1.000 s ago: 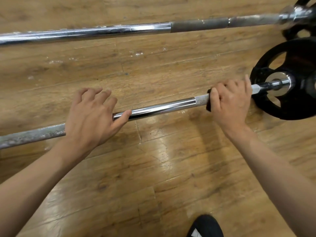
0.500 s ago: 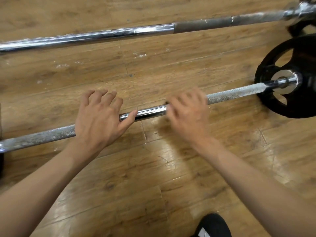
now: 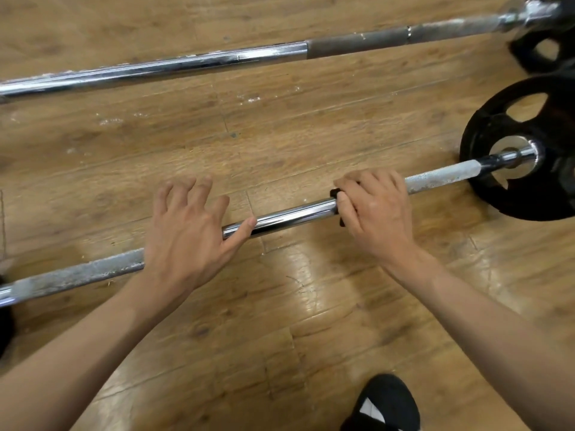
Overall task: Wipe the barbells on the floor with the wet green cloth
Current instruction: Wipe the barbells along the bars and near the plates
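The near barbell (image 3: 295, 213) lies on the wooden floor (image 3: 280, 321), its right end carrying a black weight plate (image 3: 497, 119). The right hand (image 3: 373, 209) is clenched round the bar where the smooth chrome meets the rough grip. A dark edge of the cloth (image 3: 335, 193) shows beside the fingers, so the cloth seems wrapped around the bar to rub all sides at once. The left hand (image 3: 189, 231) lies released on the bar, fingers spread and thumb along the chrome, probably to stop it rolling. The far barbell (image 3: 186, 65) lies well apart, untouched by either hand.
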The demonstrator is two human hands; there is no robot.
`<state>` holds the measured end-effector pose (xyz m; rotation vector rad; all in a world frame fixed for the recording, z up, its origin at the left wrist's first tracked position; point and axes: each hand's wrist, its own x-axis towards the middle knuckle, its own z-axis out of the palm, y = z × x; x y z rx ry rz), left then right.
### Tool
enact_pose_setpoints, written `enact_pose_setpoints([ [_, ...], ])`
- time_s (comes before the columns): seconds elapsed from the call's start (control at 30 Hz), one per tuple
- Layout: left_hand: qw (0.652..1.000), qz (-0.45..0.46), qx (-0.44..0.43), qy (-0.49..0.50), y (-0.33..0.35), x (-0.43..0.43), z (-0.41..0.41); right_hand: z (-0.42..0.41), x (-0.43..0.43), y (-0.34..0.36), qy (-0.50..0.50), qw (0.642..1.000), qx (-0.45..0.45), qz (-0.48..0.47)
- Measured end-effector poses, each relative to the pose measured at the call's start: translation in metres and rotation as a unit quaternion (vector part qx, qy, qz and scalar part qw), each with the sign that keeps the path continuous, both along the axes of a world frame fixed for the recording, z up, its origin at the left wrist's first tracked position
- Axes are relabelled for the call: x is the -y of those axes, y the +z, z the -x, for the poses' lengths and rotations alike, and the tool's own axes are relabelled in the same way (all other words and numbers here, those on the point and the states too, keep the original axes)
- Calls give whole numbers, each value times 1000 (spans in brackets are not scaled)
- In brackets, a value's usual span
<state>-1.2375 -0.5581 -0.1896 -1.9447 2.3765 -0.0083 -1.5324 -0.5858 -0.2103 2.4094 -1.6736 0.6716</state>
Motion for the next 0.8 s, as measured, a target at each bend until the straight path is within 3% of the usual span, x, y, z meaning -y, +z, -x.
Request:
enact_pose_setpoints([
  [0.1,1000,-6,-7,8,1,-6,3,45,2,-3,-127,992,-4,-1],
  [0.23,1000,-1,-6,4,2,-15,6,7,-16,-7,-182,981,60,9],
  [0.43,999,-4,-46,24,4,-21,40,-15,-37,-8,17,1000,6,18],
  [0.53,997,10,-68,26,4,-12,75,16,-29,-9,46,998,-37,9],
  [0.63,996,20,-88,7,0,-2,110,56,-18,-6,-11,999,-37,13],
  [0.8,998,28,-48,-8,-3,4,119,114,-1,-7,-152,988,1,8],
])
